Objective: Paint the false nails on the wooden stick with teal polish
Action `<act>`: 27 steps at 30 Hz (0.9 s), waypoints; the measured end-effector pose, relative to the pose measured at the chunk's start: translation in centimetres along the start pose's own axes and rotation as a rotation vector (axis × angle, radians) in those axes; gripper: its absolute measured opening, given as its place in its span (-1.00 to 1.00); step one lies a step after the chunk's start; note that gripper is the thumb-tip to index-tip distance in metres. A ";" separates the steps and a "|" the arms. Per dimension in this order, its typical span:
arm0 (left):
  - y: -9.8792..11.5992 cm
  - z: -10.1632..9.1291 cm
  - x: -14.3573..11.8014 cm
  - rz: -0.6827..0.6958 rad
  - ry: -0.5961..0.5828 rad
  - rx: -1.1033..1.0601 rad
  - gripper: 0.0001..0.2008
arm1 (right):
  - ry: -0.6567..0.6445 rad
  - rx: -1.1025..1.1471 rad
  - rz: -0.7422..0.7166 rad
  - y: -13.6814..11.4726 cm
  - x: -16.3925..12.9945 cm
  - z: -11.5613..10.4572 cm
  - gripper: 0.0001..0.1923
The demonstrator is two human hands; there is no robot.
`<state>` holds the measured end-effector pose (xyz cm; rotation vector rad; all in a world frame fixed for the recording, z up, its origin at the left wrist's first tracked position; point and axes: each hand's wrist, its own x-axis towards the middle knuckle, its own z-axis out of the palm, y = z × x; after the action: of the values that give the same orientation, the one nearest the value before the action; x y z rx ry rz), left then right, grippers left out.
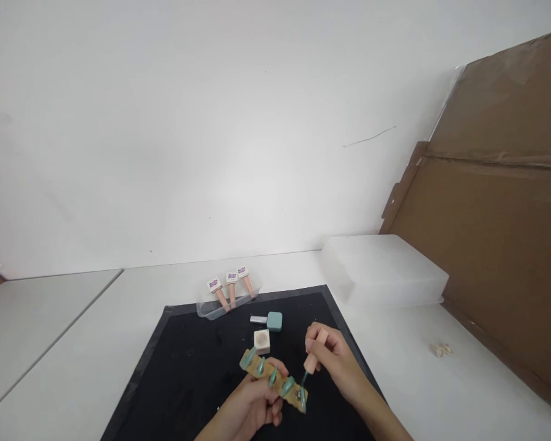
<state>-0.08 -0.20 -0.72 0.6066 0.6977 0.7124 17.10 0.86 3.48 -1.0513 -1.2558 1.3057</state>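
My left hand (252, 407) grips a wooden strip (273, 380) of teal nail tips above the black mat (188, 367). My right hand (333, 358) pinches the peach brush handle (314, 352), fingers closed, bristles touching the strip's right end. A teal bottle (274, 321) lies just behind.

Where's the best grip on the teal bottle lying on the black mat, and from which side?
Grip the teal bottle across its square teal body, coming from above. It lies flat on the black mat with its silver cap pointing left, and the beige block sits close in front, so a top approach looks least crowded.
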 end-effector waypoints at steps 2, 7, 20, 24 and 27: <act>-0.1 -0.2 0.0 0.009 -0.001 0.008 -0.76 | 0.061 0.033 -0.019 0.4 0.2 -0.2 -0.77; -0.1 0.0 -0.1 0.007 0.030 0.061 -0.67 | 0.100 0.095 -0.029 0.7 0.3 -0.3 -0.75; -0.6 -0.6 0.4 0.037 0.095 0.021 -0.41 | 0.074 0.095 -0.037 0.4 0.2 -0.2 -0.71; -0.6 -0.7 0.4 0.049 0.062 0.016 -0.38 | 0.073 0.096 -0.033 0.5 0.2 -0.2 -0.72; -0.4 -0.4 0.3 0.062 0.070 -0.001 -0.34 | 0.107 0.099 -0.032 0.6 0.2 -0.3 -0.73</act>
<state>-0.07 -0.14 -1.35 0.6065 0.7458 0.7947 17.36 1.13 2.90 -1.0135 -1.1120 1.2579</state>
